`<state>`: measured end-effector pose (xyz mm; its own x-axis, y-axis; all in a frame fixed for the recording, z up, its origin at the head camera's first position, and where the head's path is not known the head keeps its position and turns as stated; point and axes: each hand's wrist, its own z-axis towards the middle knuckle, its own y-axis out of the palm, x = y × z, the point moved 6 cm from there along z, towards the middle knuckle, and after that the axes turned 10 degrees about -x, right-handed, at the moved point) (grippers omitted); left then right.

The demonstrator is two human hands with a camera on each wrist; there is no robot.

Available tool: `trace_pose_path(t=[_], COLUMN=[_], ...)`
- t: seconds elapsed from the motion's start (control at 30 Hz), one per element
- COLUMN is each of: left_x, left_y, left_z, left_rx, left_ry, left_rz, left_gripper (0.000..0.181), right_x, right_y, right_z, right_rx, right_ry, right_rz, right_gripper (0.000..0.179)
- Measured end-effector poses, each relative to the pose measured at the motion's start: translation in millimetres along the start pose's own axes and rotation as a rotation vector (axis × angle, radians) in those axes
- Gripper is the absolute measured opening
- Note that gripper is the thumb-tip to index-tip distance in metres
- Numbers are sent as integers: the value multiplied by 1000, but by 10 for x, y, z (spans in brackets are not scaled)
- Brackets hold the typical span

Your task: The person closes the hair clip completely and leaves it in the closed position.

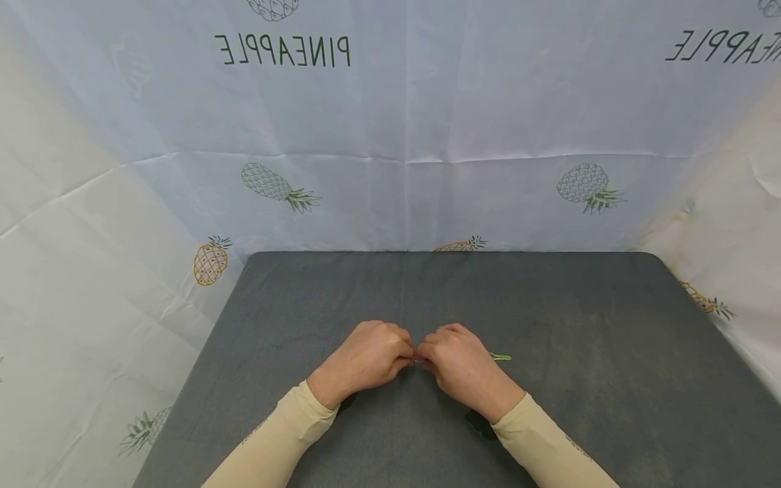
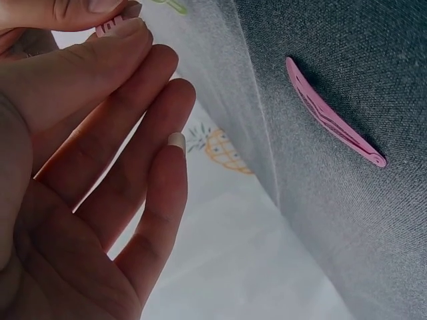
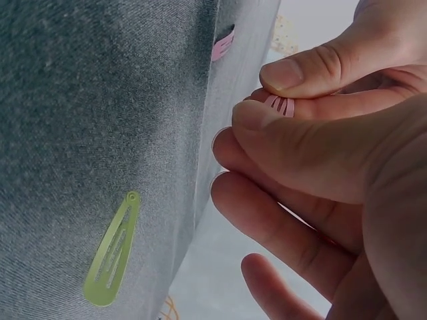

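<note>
Hands L (image 1: pixel 366 356) & R (image 1: pixel 460 362) pinching pink hair clip (image 3: pixel 280 105), green clip (image 3: pixel 112 257) nearby

Grey table (image 1: pixel 610 352), pineapple-print sheet (image 1: pixel 427 135) behind

The head camera looked down and forward over the grey surface (image 1: pixel 586 352) toward the pineapple-print backdrop (image 1: pixel 427 135). Each wrist camera sat very close to its own fingers. All three shared the pink hair clip (image 3: pixel 280 105) pinched between both hands.
</note>
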<state>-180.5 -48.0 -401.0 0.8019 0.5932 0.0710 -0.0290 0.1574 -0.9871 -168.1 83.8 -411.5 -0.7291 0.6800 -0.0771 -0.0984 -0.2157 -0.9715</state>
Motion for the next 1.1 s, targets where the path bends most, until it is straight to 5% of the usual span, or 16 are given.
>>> trace_pose_path(t=[0.77,1.1], left_x=[-75,-69], left_y=[4,101], left_z=[30,55], left_rx=[-9,-14], left_ry=[-63,-69], left_rz=[-107,-108], left_gripper=[8,9], right_x=[61,101], right_y=[-43,60], right_z=[1,-10], right_rx=[53,-6], right_ry=[23,44], right_rz=[-3,14], right_gripper=[16,19])
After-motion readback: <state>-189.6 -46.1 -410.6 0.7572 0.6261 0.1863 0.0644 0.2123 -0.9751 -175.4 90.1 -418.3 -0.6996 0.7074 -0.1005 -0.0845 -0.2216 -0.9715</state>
